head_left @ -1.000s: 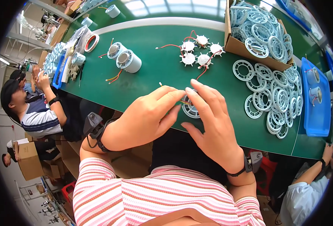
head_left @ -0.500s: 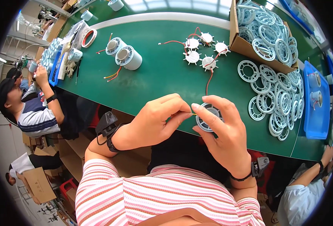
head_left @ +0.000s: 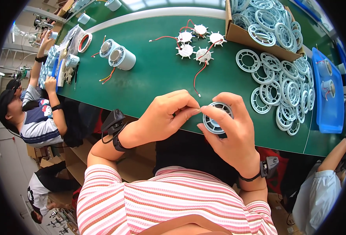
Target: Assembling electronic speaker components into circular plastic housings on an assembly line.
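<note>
the right hand [head_left: 236, 131] has its fingers grasping one pale-blue, round, spoked plastic part [head_left: 211, 124] above the green desk [head_left: 153, 78]. the left hand [head_left: 157, 118] pinches; on what, i cannot tell. five white, toothed discs [head_left: 186, 51] lie beyond.

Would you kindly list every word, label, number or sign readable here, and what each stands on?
None can be read.
Round slotted part in right hand: no lettering legible.
Tape roll: any marking is too small.
Co-worker's grey-and-navy shirt: pictorial print, no readable words.
</note>
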The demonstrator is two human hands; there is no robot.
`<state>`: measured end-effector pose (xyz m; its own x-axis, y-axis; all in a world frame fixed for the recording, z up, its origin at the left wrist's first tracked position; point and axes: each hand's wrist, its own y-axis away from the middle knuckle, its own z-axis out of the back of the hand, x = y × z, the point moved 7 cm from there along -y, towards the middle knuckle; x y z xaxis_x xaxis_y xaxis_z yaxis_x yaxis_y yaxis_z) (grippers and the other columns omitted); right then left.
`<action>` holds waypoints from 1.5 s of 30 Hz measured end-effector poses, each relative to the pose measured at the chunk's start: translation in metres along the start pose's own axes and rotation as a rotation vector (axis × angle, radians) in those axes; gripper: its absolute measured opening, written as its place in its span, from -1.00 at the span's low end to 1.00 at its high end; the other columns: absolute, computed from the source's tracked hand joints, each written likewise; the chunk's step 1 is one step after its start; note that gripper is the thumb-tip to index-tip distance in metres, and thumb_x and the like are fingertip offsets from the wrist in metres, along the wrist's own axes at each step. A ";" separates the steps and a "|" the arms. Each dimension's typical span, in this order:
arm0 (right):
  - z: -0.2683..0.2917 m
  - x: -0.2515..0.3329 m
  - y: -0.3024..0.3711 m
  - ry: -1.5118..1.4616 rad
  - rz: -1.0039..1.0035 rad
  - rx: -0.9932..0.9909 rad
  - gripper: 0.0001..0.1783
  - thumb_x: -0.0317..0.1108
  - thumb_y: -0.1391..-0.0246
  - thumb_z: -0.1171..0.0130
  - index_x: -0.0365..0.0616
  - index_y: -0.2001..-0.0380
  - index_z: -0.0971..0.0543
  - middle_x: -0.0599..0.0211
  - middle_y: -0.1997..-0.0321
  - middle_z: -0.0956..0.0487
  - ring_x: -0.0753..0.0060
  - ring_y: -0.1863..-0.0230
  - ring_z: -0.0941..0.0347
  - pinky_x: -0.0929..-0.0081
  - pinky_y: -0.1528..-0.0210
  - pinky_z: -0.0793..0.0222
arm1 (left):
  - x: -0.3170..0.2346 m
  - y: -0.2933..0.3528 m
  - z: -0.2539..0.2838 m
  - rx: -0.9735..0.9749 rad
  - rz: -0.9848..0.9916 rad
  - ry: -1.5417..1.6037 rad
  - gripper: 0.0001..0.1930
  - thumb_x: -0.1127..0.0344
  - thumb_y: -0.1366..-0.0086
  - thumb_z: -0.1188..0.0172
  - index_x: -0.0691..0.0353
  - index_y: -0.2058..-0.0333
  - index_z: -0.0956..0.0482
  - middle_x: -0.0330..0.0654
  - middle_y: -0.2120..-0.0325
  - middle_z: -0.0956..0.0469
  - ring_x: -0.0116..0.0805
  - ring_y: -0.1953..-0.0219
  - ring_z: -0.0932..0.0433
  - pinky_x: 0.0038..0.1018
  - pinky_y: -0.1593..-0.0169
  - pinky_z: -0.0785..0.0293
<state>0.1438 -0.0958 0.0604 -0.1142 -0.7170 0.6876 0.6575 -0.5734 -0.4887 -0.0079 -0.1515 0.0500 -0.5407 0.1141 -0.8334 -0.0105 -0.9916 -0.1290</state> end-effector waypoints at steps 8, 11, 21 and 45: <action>-0.004 0.005 -0.005 0.095 0.091 0.072 -0.62 -0.50 0.24 -0.43 -0.04 0.25 -0.58 0.20 0.09 -0.41 0.11 0.23 -0.46 0.26 0.23 -0.42 | 0.022 -0.029 0.020 0.127 0.457 0.509 -0.89 0.57 -0.32 -0.21 0.30 0.20 -0.61 -0.22 0.41 -0.52 -0.48 0.44 -0.52 -0.51 0.39 -0.41; -0.005 0.005 -0.006 0.099 0.092 0.088 -0.63 -0.49 0.23 -0.43 -0.04 0.26 -0.58 0.20 0.09 -0.41 0.10 0.24 -0.45 0.24 0.24 -0.42 | 0.015 -0.055 0.039 -0.132 -0.181 -0.224 -0.82 0.51 -0.27 -0.24 0.12 0.17 -0.67 -0.18 0.32 -0.55 -0.21 0.38 -0.56 -0.40 0.36 -0.46; -0.007 0.005 -0.005 0.091 0.068 0.084 -0.63 -0.50 0.22 -0.42 -0.08 0.25 -0.58 0.18 0.09 -0.40 0.08 0.22 -0.44 0.23 0.21 -0.41 | 0.003 -0.072 0.029 -0.148 -0.399 -0.467 -0.76 0.55 -0.22 -0.26 0.09 0.17 -0.72 -0.17 0.18 -0.58 -0.26 0.30 -0.59 -0.42 0.26 -0.53; 0.038 0.012 -0.005 -0.241 0.071 -0.300 -0.51 -0.65 0.14 -0.48 -0.18 0.06 -0.65 0.09 -0.02 -0.54 0.24 0.09 -0.59 0.43 0.14 -0.60 | -0.017 -0.017 0.003 -0.222 0.112 1.018 -0.82 0.48 -0.41 -0.21 0.36 0.07 -0.67 -0.12 0.12 -0.66 -0.39 0.07 -0.65 -0.48 -0.02 -0.62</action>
<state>0.1670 -0.0861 0.0912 0.1252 -0.6659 0.7355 0.4062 -0.6420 -0.6503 -0.0012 -0.1365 0.0681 0.4352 0.1217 -0.8921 0.2065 -0.9779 -0.0327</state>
